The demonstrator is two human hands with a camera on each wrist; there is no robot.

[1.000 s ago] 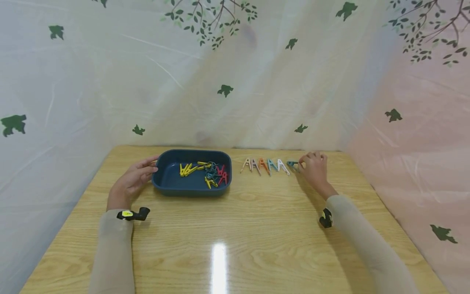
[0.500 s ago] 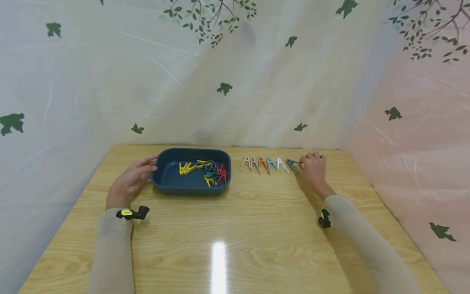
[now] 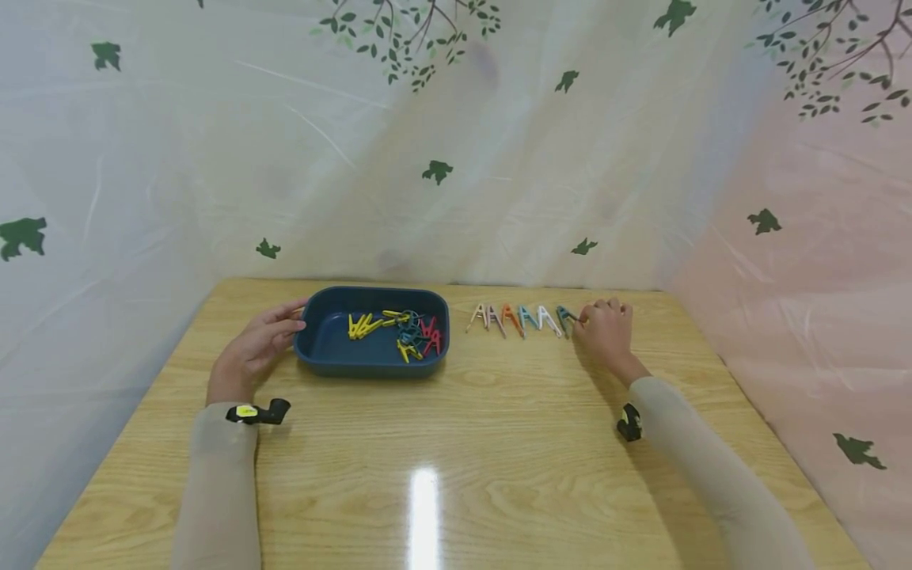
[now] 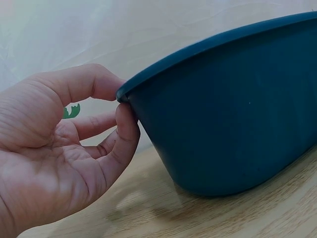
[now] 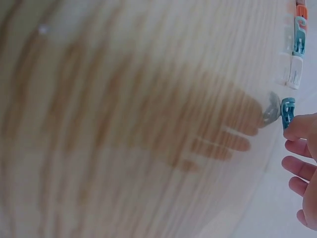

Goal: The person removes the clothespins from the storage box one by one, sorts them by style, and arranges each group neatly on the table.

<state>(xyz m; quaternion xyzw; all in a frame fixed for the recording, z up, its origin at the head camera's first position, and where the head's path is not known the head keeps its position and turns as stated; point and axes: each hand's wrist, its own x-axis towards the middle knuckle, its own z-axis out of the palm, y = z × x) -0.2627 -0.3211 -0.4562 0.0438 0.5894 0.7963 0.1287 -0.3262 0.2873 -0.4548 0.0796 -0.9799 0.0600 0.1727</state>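
Observation:
At the back of the table, my left hand [image 3: 258, 348] pinches the left rim of a dark blue plastic tub [image 3: 370, 370]; in the left wrist view the thumb and a finger [image 4: 128, 134] are on either side of the lip. Yellow clothespins [image 3: 363, 326], red clothespins [image 3: 431, 339] and teal ones [image 3: 408, 328] lie inside it. My right hand [image 3: 607, 331] pinches a dark teal clothespin [image 3: 564, 317] at the right end of a row. Leftward in that row lie white [image 3: 547, 321], light blue [image 3: 526, 317], orange [image 3: 510, 317], mauve [image 3: 494, 318] and cream [image 3: 477, 317] clothespins.
The wooden table [image 3: 499, 443] extends toward me, with a bright reflection near its front. Pale curtains [image 3: 342, 206] printed with leaves and branches hang behind the table and along both sides.
The dark teal clothespin has turned in my right fingers, from lying sideways to standing legs toward me like the others in the row. My left hand stays on the tub's rim.

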